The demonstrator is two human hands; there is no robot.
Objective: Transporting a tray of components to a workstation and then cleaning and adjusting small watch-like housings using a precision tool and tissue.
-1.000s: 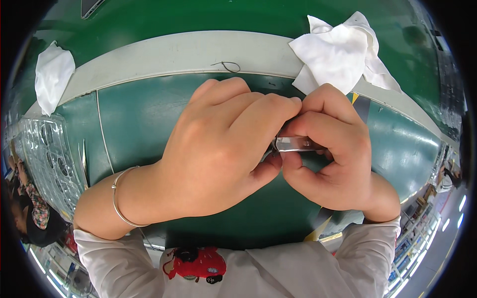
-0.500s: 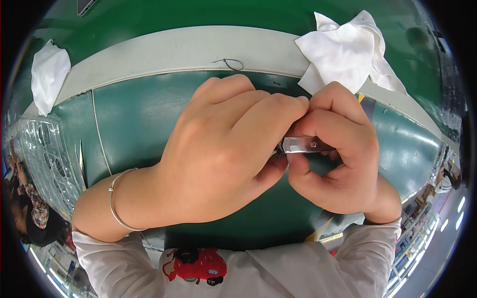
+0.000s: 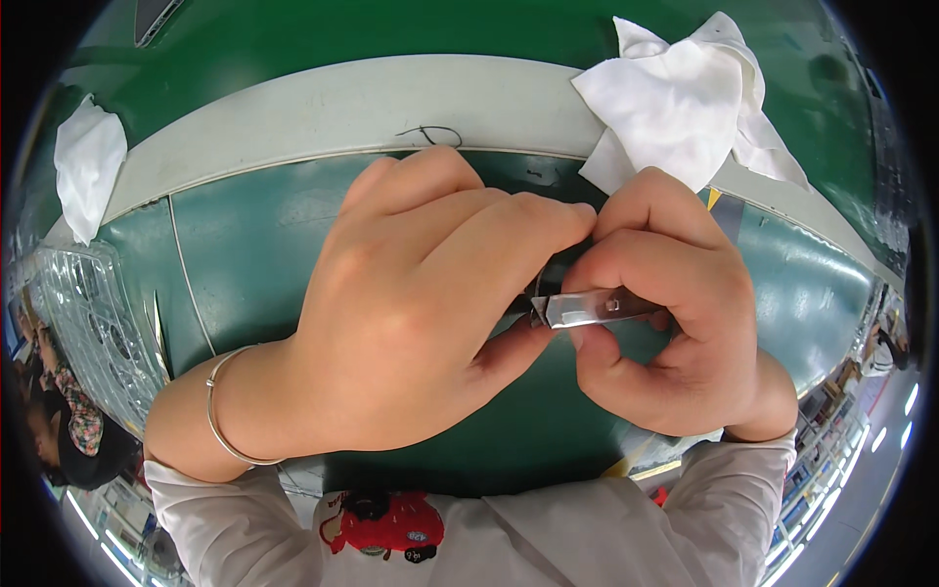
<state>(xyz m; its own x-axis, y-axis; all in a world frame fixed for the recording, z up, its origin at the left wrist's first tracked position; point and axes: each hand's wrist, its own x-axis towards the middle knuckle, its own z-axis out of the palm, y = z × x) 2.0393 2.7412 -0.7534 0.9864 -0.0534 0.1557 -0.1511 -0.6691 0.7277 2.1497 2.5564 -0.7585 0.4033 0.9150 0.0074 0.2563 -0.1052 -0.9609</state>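
My right hand (image 3: 690,303) is curled around a small shiny metal tool that looks like a nail clipper (image 3: 585,308), its fingers and thumb pinching the sides. The clipper's dark jaw end points left, at the fingertips of my left hand (image 3: 401,293). That left hand is closed, back up, thumb and index finger drawn together on a small dark piece (image 3: 526,303). Most of this piece is hidden behind the fingers, so its kind does not show. Both hands are held over the green mat (image 3: 254,235), fingertips nearly meeting.
White cloths (image 3: 675,98) lie at the far right, another white cloth (image 3: 88,166) at the far left. Clear plastic trays (image 3: 88,323) stand at left beside metal tweezers (image 3: 159,333). A thin black loop (image 3: 435,132) rests on the pale ledge (image 3: 293,108). A person (image 3: 83,421) sits beyond the left edge.
Both hands have drawn slightly apart, the left one shifting left. More of the clipper and its dark jaw end shows between them. The view has also shifted a little.
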